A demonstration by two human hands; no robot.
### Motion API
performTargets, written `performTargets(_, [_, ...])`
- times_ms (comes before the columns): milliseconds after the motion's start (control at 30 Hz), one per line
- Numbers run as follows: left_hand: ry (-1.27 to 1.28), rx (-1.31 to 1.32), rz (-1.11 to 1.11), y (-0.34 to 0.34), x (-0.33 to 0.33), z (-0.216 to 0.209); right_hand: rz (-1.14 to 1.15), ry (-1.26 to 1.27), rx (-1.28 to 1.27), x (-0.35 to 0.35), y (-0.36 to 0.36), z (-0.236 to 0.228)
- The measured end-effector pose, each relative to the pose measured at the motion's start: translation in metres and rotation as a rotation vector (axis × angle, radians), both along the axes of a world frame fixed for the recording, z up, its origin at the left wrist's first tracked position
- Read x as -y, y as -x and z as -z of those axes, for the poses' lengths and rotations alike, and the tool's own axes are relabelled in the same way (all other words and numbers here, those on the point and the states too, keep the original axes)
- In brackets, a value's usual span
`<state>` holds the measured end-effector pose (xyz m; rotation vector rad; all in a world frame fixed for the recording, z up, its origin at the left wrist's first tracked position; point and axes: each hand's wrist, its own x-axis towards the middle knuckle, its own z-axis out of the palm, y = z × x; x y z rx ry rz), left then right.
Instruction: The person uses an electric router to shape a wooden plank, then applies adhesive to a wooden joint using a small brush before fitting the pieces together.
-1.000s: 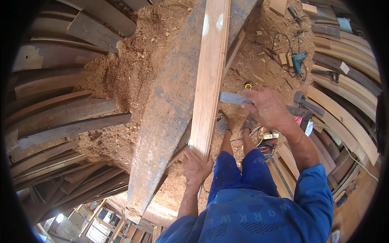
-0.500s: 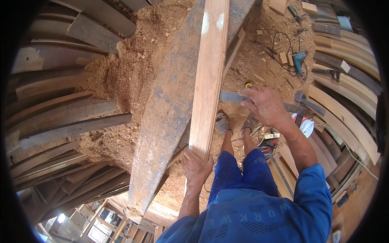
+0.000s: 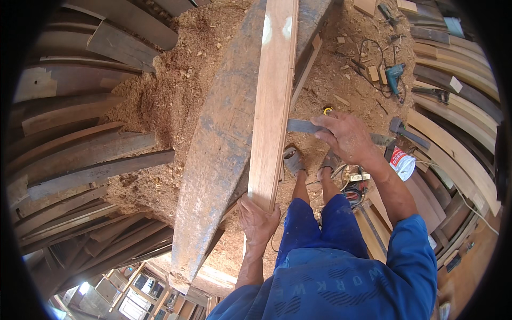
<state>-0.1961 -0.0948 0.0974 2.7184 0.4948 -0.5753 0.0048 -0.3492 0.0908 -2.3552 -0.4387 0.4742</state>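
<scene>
left hand [image 3: 257,223] clamped on the near end of a long pale plank [image 3: 272,101], fingers wrapped under and around the end, thumb side up. plank lying lengthwise on a wide grey weathered beam [image 3: 218,160] serving as bench, running away toward the top of the view, right edge overhanging slightly. right hand [image 3: 344,138] out to the right of the plank, fingers closed on a flat grey metal blade [image 3: 301,126], tip of the blade touching or just at the plank's right edge; cannot tell which. compared with a second ago, almost nothing shifted: same grip at the plank's end, same blade held level at the same spot on the edge, right hand perhaps drawn a touch nearer the plank. below the hands, two feet in worn sandals [image 3: 294,160] on a floor of sawdust [image 3: 160,96], blue trousers and blue sleeve filling the lower edge. on the floor to the right, a teal power drill [image 3: 394,77] with dark cables near it, a white tub [image 3: 402,162] with a red label, small offcuts scattered about. curved dark planks [image 3: 80,138] stacked along the left, more pale curved boards [image 3: 453,133] along the right.
</scene>
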Motion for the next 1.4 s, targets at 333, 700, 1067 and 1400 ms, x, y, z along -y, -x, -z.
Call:
performTargets(333, [0.001, -0.020, -0.023, 0.002, 0.001, 0.000, -0.019, -0.008, 0.033, 0.001, 0.002, 0.001])
performTargets(700, [0.004, -0.044, -0.016, -0.001, -0.002, 0.001, -0.010, -0.038, 0.039, 0.000, 0.002, 0.002])
performTargets(1067, [0.053, -0.097, -0.033, -0.007, -0.011, -0.002, 0.082, -0.140, 0.063, 0.001, 0.003, 0.004])
performTargets(1400, [-0.259, -0.145, -0.157, -0.057, -0.062, -0.021, 0.611, 0.006, -0.155, 0.137, 0.084, 0.150])
